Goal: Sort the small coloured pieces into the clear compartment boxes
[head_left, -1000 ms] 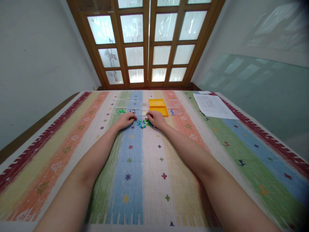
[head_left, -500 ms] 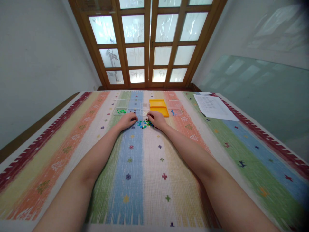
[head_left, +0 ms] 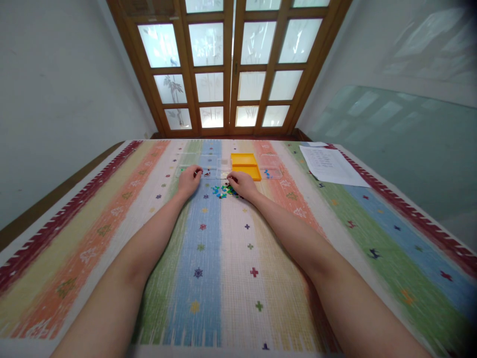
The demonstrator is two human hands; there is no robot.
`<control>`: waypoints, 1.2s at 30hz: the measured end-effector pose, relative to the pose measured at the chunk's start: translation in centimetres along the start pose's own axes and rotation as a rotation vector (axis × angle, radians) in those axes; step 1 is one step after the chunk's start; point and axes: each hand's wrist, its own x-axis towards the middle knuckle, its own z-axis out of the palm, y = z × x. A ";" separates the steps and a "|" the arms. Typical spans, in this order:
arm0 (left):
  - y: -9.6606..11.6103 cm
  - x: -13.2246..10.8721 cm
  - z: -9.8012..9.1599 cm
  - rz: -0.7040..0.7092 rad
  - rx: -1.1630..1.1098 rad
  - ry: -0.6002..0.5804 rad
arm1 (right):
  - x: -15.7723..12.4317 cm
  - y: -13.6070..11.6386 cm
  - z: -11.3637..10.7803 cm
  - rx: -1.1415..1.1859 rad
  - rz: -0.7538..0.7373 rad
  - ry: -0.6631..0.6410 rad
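My left hand [head_left: 190,180] is closed in a pinch over the clear box at the left, covering most of the green pieces [head_left: 182,170] in it. What its fingertips hold, if anything, is too small to make out. Dark brown pieces [head_left: 207,173] lie in the clear box [head_left: 212,177] just right of those fingers. My right hand [head_left: 242,185] rests at the right side of a mixed pile of small blue, green and dark pieces [head_left: 221,191] on the cloth. Its fingers are pressed together, and anything between them is hidden.
An open yellow box [head_left: 244,159] stands behind my right hand. Right of it is a clear box [head_left: 278,174] holding several blue pieces [head_left: 267,174]. A printed paper sheet [head_left: 331,165] lies at the far right on the striped tablecloth [head_left: 234,278].
My left hand has moved left and away from me, from beside the pile to over the green pieces, uncovering the brown ones. My right hand has stayed almost still.
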 end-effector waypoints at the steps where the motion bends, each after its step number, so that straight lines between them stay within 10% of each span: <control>1: -0.3 0.1 -0.2 -0.038 0.015 0.048 | 0.0 0.0 0.0 -0.003 0.002 -0.002; 21: -4.7 0.9 -1.2 -0.374 -0.013 0.263 | -0.1 -0.1 0.1 -0.008 -0.007 -0.009; 28: -2.7 0.6 -1.1 -0.143 0.018 0.148 | -0.2 0.0 0.2 0.004 -0.021 -0.007; 36: 0.2 -0.4 -0.1 0.221 0.038 -0.251 | -0.2 0.0 0.2 0.002 -0.029 -0.009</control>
